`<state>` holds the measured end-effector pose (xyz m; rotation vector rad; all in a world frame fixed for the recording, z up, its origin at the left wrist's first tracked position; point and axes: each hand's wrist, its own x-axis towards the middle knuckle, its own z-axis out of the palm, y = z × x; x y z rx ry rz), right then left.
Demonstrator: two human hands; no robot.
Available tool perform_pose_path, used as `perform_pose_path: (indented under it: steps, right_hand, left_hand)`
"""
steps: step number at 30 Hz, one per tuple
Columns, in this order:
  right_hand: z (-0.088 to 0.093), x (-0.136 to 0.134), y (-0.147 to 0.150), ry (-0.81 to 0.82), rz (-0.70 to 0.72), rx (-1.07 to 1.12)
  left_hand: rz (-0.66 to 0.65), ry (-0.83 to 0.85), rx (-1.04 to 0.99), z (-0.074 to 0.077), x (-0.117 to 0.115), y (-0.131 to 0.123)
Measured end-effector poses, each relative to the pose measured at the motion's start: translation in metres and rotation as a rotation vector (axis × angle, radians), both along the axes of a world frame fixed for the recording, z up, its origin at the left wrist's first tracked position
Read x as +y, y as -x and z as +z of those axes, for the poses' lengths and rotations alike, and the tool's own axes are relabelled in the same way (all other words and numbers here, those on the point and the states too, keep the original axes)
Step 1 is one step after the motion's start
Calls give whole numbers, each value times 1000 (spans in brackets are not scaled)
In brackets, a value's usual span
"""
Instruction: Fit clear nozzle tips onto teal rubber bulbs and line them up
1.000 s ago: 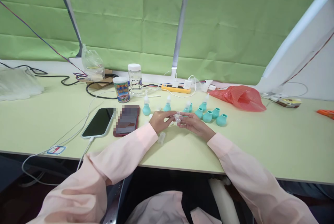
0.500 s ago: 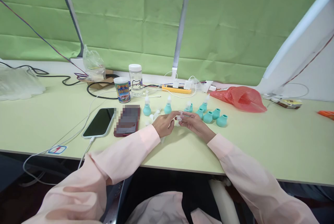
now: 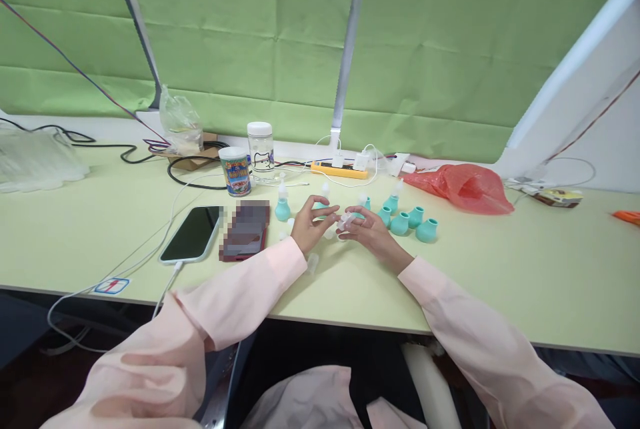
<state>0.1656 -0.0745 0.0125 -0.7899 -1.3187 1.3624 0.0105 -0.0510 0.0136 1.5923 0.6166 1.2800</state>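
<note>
Four teal bulbs [image 3: 283, 209] w/ clear tips [image 3: 283, 190] on, prob. done; approx. 5 bare bulbs [image 3: 427, 231] left; R hand [image 3: 369, 230] pinching clear part [image 3: 345, 221] btwn hands, L hand [image 3: 311, 227] open beside it, contact unclear

A patterned cup [image 3: 235, 174] stands upright on the bench [image 3: 525, 269]. Just right of the cup is a clear jar [image 3: 261, 157] with a white lid; farther right of it come a yellow power strip [image 3: 349, 174] and a crumpled red bag [image 3: 465, 190]. In front of the cup lie a red-edged phone [image 3: 246, 232] and, more to the left, a black-screened phone [image 3: 193, 234] with a white cable [image 3: 176, 270] attached. Behind the cup, green sheeting [image 3: 215, 35] hangs; behind and left, a clear plastic bag [image 3: 180, 123] sits by cardboard [image 3: 193, 161].
</note>
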Motion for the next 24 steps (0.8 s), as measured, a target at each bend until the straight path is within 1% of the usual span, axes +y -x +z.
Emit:
perform_pose_path:
  steps: [3,6,8,10,12,14,17,19,20,21,22,24]
  right_hand:
    - [0,0,1,-85,-44,-62]
    - [1,-1,2,-157,-72,-127]
    - [2,-1,3,-191,-74,-141]
    - [1,-1,3,-226,-79,-131]
    - [0,0,3,-261,-98,-125]
    - [-1,1,2,-287,-106,-132]
    - [0,2,1,-315,-48,-178]
    - [2,1,-1,-349,-26,-229]
    - [4,0,-2,-376,-59,-244]
    - [6,-1,-5,-413,-129,-243]
    - [8,-1,-8,-455,-238,-232]
    - [12,0,-16,-542,-535,-233]
  left_hand:
    - [23,51,14,-1,6,0]
    - [-39,148,28,2,6,1]
    - [-124,251,35,5,4,1]
    - [-243,344,41,7,2,2]
    - [-362,404,24,8,0,4]
    - [-433,438,-6,8,0,5]
    - [-455,472,-28,6,1,5]
    - [-433,496,-34,5,3,6]
    - [-415,506,-42,5,4,6]
    - [-394,515,-53,5,5,6]
    - [-374,521,-66,5,6,7]
    - [-344,519,-93,5,8,8]
